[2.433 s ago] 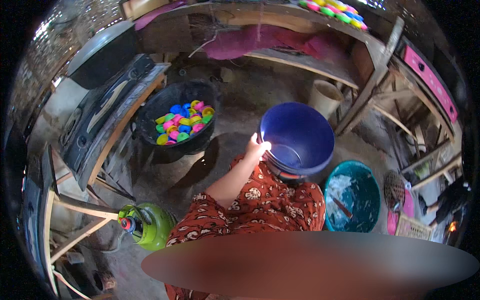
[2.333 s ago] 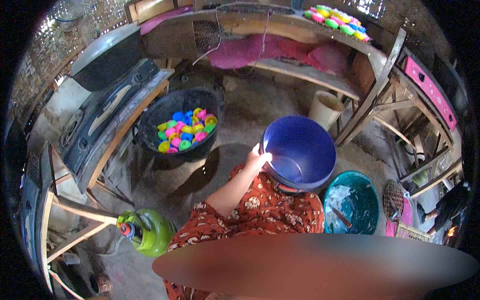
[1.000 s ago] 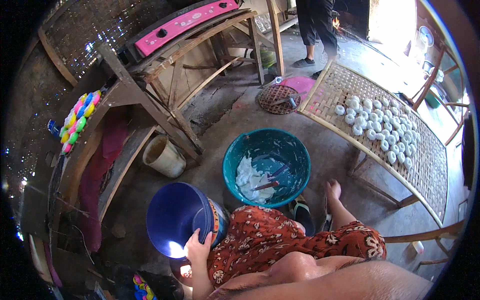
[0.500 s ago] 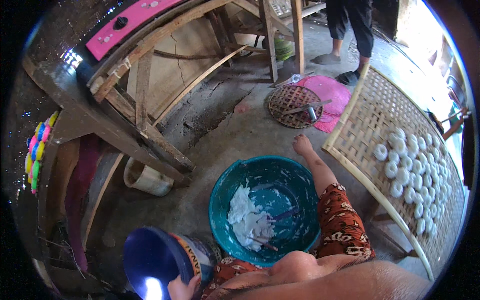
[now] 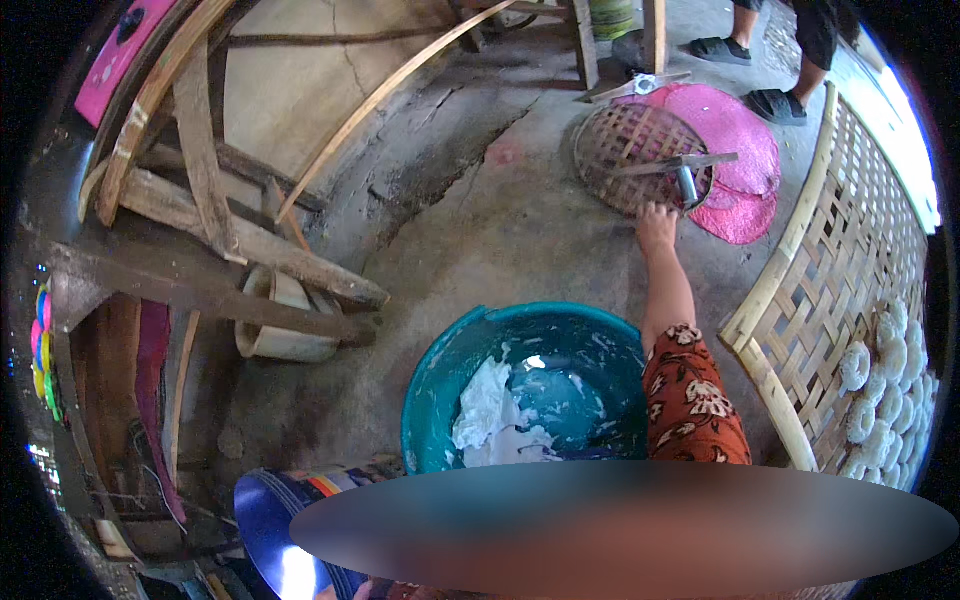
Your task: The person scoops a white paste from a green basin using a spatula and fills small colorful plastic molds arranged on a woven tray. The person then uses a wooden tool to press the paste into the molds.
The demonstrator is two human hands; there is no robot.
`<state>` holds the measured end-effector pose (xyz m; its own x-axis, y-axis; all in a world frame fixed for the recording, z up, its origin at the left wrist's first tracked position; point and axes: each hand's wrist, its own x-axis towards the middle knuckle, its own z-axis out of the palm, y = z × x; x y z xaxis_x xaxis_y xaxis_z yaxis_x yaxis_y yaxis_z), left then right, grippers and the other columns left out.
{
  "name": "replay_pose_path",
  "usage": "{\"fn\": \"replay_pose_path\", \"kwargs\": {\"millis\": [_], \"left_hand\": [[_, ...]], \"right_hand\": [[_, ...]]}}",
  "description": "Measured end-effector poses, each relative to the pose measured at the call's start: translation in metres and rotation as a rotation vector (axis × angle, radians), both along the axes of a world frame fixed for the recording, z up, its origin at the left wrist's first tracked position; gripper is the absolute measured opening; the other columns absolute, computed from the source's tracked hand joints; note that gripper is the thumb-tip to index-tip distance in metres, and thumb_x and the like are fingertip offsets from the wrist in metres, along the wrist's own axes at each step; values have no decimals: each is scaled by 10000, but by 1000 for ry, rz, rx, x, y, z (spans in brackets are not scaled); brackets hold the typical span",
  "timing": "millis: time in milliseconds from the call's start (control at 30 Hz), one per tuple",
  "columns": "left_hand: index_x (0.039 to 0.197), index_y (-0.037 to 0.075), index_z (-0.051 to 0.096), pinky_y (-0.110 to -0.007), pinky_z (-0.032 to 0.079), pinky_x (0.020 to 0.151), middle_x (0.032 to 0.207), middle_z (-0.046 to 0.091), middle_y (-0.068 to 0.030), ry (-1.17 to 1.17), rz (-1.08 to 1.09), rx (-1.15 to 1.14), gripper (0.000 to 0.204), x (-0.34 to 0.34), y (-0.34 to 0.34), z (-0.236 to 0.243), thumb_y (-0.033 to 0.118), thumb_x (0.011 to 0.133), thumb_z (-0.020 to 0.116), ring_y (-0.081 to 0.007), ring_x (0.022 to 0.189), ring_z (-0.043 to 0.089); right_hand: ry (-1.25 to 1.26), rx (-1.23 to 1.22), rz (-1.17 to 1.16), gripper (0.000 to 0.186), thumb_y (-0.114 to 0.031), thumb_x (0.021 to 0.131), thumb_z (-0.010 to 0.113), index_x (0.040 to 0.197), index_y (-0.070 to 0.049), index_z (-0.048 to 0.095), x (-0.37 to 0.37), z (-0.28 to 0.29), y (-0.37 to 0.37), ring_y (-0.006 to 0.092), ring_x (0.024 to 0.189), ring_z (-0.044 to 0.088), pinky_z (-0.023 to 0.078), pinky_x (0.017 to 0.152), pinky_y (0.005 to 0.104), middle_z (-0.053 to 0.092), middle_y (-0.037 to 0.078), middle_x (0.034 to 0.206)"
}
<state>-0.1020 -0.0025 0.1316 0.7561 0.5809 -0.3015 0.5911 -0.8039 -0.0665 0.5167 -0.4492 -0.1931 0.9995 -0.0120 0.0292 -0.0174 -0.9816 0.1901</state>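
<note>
My right hand (image 5: 657,228) reaches forward to the near rim of a round woven tray (image 5: 610,135), its fingers extended and slightly apart. I cannot make out anything held in it. On the tray lie a flat wooden stick (image 5: 710,160) and a short grey metal cylinder (image 5: 686,184), just beyond my fingers. At the lower left, my left hand (image 5: 350,591) grips the rim of a tilted blue bucket (image 5: 262,520); a blurred patch hides most of that hand. A teal basin (image 5: 470,330) stands between my arms, with white dough (image 5: 490,412) inside.
Pink sheeting (image 5: 745,150) lies under the tray. At the right, a large bamboo mat (image 5: 815,270) carries many white rings (image 5: 890,395). A wooden frame (image 5: 300,262) and a pale pot (image 5: 290,320) stand at the left. Another person's sandalled feet (image 5: 775,106) are beyond the sheeting.
My right hand has moved forward from beside the basin to the tray's rim. The view has shifted, and my left hand stays at the bucket. The other person's feet have shifted slightly.
</note>
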Motion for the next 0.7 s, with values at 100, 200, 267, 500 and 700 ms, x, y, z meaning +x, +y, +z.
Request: {"fn": "replay_pose_path", "kwargs": {"millis": [100, 200, 267, 500, 700], "left_hand": [[932, -49, 631, -443, 484, 717, 838, 633, -267, -1, -7, 40, 548, -5, 3, -2, 476, 779, 654, -429, 799, 610], [939, -45, 631, -439, 483, 727, 848, 634, -264, -14, 62, -66, 550, -8, 7, -2, 482, 780, 649, -431, 812, 605], [939, -31, 634, -438, 483, 719, 850, 635, -256, 25, 21, 1, 523, -7, 9, -3, 469, 788, 645, -426, 808, 606], [867, 12, 644, -446, 486, 662, 774, 634, -227, -144, -101, -141, 449, 1, 9, 1, 449, 761, 655, -392, 733, 618], [731, 4, 639, -439, 499, 641, 680, 625, -212, -250, -144, -113, 465, -4, 11, -5, 466, 696, 682, -368, 670, 624]], "right_hand": [[26, 114, 3, 238, -232, 878, 429, 1051, -161, 577, -12, 7, 0, 210, 1041, 489, 377, 828, 415, 570, 30, 1050], [-157, 118, 74, 175, -199, 841, 487, 980, -131, 568, -26, 31, 11, 233, 981, 494, 385, 798, 437, 558, 36, 948], [-613, 389, 78, 147, -151, 813, 523, 952, -106, 545, -27, 59, 21, 271, 958, 487, 385, 790, 436, 537, 75, 921], [-1102, 932, -14, 125, -63, 788, 553, 900, -43, 500, -51, 197, 85, 361, 896, 469, 365, 797, 441, 498, 160, 877], [-858, 1893, 135, 142, -121, 931, 453, 993, -17, 528, -183, 296, 129, 262, 891, 533, 429, 801, 349, 546, 110, 948]]}}
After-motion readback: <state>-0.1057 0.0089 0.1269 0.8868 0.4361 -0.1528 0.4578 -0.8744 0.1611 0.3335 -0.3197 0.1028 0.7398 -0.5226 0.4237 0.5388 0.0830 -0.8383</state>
